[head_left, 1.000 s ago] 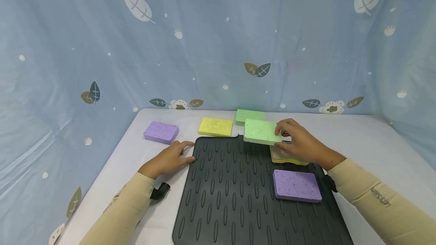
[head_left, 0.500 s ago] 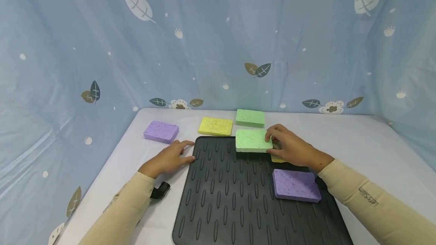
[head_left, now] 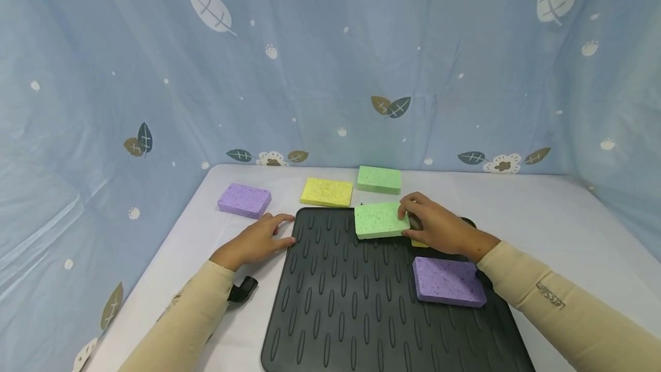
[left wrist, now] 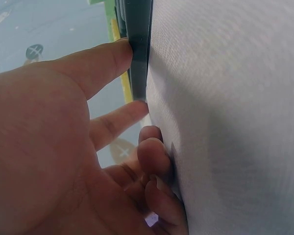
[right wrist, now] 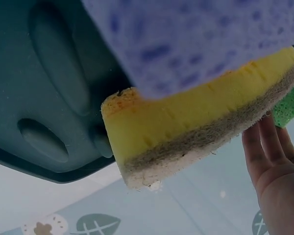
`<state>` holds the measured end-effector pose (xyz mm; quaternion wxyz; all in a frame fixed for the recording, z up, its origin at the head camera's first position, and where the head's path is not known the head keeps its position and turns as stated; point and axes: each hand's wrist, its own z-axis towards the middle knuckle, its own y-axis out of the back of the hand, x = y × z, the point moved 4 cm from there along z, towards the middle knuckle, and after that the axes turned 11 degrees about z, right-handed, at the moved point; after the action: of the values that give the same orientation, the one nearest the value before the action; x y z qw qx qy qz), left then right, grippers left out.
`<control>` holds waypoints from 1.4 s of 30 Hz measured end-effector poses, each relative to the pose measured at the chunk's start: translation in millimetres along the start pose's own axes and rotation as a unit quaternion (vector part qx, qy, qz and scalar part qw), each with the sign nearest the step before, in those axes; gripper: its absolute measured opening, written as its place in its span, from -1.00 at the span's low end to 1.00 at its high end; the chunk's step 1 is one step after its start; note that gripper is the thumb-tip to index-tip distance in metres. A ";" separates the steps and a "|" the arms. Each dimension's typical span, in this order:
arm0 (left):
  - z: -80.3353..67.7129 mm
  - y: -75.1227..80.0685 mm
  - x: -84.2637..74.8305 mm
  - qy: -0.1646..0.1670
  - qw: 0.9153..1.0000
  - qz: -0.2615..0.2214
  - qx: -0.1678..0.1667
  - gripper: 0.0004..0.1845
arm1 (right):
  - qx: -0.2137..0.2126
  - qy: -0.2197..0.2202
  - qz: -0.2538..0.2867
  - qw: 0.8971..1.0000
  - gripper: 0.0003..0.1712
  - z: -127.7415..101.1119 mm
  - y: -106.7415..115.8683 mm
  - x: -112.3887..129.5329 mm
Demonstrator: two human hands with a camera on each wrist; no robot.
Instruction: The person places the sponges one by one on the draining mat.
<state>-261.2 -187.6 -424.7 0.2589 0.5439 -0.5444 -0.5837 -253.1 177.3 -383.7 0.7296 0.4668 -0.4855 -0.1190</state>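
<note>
My right hand (head_left: 436,223) pinches the right end of a green sponge (head_left: 379,220) over the far edge of a dark ridged mat (head_left: 330,291). Behind that hand, mostly hidden in the head view, a yellow sponge with a scrubby layer (right wrist: 186,127) lies on the mat. Nearer on the mat is a purple sponge (head_left: 448,281). My left hand (head_left: 256,240) touches the mat's left edge with thumb and index fingertips; in the left wrist view its other fingers (left wrist: 154,156) curl loosely on the white cloth.
Beyond the mat lie another purple sponge (head_left: 244,200), a yellow sponge (head_left: 326,192) and a second green sponge (head_left: 379,179) on the white tablecloth (head_left: 542,217). A blue patterned curtain (head_left: 330,62) hangs behind and along the sides.
My right hand has brought the green sponge left and down toward the mat's far edge, covering more of the yellow sponge. The left hand has stayed at the mat's edge.
</note>
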 end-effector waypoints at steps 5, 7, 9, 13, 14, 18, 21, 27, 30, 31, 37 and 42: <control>0.1 -1.1 0.7 -0.004 1.000 0.000 0.001 -0.35 | 0.005 0.005 -0.022 1.000 -0.66 -1.1 -2.0 0.1; 0.2 -0.7 0.8 -0.005 1.000 0.001 -0.001 -0.35 | 0.004 0.006 -0.030 1.000 -0.65 -1.0 -2.2 0.6; 0.3 -0.3 1.0 -0.006 1.000 0.002 -0.003 -0.35 | 0.005 0.005 -0.038 0.999 -0.65 -0.7 -2.7 0.6; -0.6 -0.3 0.9 -0.002 1.000 -0.001 -0.001 -0.36 | 0.012 0.000 -0.047 0.999 -0.65 0.3 -4.6 0.2; -0.5 -0.1 0.9 -0.002 1.000 -0.001 -0.001 -0.36 | 0.013 0.001 -0.050 0.999 -0.66 0.4 -4.9 0.0; 0.4 1.0 1.0 -0.005 1.000 0.005 -0.004 -0.36 | 0.014 0.010 -0.059 0.998 -0.67 0.4 -6.1 -0.5; 1.0 1.4 0.9 -0.005 1.000 0.005 -0.005 -0.36 | 0.015 0.019 -0.065 0.998 -0.68 -0.2 -6.9 -0.5; 1.6 0.6 1.7 -0.004 1.000 0.005 -0.002 -0.35 | 0.020 0.031 -0.077 0.996 -0.67 -1.2 -8.7 -0.2; 2.4 1.2 1.9 -0.005 1.000 0.007 -0.006 -0.35 | 0.014 0.037 -0.083 0.996 -0.67 -1.5 -8.2 -0.3; 2.5 1.4 1.9 -0.005 1.000 0.007 -0.007 -0.35 | 0.013 0.039 -0.085 0.996 -0.67 -1.7 -7.9 -0.2; 2.1 0.5 1.7 -0.004 1.000 0.003 0.001 -0.34 | 0.021 0.035 -0.087 0.995 -0.72 -2.9 -8.4 -0.1; 1.5 -1.3 2.8 -0.005 1.000 0.006 -0.003 -0.35 | 0.023 0.028 -0.079 0.996 -0.76 -6.2 -7.8 0.1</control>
<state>-262.9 -189.2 -427.1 0.2614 0.5369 -0.5477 -0.5860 -245.8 176.5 -390.4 0.7202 0.5236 -0.4290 -0.1520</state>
